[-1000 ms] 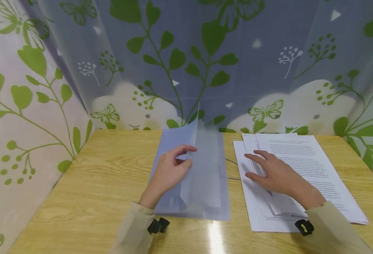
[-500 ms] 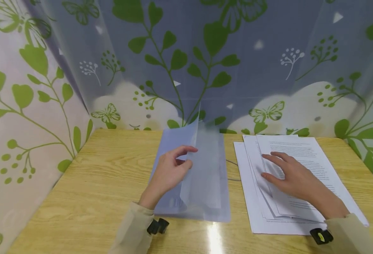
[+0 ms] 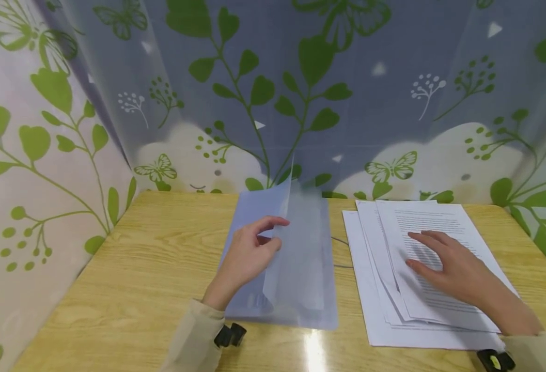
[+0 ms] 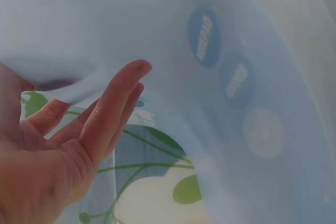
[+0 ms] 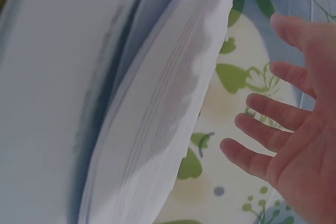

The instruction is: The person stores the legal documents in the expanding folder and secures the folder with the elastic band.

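Note:
A translucent blue plastic folder [image 3: 249, 206] lies mid-table with its clear cover raised. My left hand [image 3: 245, 253] holds that cover up between thumb and fingers. The left wrist view has the film around the left hand [image 4: 68, 150], with part of the thumb hidden, and oval blue labels [image 4: 205, 38] on the plastic. To the right is a loose stack of printed papers [image 3: 421, 222], its sheets fanned unevenly. Over the stack hovers my right hand [image 3: 458, 268], fingers spread and holding nothing. In the right wrist view the right hand [image 5: 294, 129] is apart from the paper edges [image 5: 157, 108].
The wooden table [image 3: 161, 268] ends at a curtain [image 3: 375, 119] with leaves and butterflies printed on it. A thin grey cord [image 3: 340, 240] shows between folder and papers. Each wrist wears a black camera strap [image 3: 230, 335].
My right hand has moved right and slightly toward me, from the stack's left edge to over its middle. The left hand and the raised cover stay put.

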`<state>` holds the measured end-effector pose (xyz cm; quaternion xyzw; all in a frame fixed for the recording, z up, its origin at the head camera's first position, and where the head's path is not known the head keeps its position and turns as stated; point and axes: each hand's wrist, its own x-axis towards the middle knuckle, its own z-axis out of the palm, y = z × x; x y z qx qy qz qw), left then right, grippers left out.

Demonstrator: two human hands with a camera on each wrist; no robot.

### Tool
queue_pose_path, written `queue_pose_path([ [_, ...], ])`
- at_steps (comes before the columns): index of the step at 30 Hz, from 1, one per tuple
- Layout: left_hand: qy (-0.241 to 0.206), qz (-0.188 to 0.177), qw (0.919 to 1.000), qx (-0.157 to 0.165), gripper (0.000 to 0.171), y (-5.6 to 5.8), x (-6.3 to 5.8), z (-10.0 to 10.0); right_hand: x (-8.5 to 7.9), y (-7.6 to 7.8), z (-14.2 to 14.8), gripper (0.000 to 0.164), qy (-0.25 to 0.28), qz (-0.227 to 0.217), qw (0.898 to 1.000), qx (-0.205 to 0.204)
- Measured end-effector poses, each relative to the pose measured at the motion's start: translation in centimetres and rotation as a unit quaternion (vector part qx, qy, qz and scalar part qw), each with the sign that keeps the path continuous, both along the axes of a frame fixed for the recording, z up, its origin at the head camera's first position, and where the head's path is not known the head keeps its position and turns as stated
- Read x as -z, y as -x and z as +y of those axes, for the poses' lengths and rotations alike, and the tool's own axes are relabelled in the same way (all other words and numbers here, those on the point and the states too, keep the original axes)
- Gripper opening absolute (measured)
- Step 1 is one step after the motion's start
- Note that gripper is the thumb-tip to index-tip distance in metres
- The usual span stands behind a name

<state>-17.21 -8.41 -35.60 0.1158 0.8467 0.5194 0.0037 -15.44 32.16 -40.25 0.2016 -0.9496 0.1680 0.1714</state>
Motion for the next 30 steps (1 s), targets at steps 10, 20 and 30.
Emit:
queue_pose_path([
  [10,0.001,0.009,1.0,-0.001,0.04,0.1,0.0,0.0,0.2,-0.5,2.3,0.056,0.003,-0.015,0.999,0.028],
  [20,0.005,0.012,0.9999,0.001,0.04,0.1,0.1,0.1,0.5,-1.0,4.0,0.057,0.0,-0.023,0.998,0.059],
  [30,0.004,0.01,0.9999,0.003,0.04,0.0,0.2,0.1,1.3,-1.6,5.9,0.062,-0.023,-0.061,0.993,0.099],
])
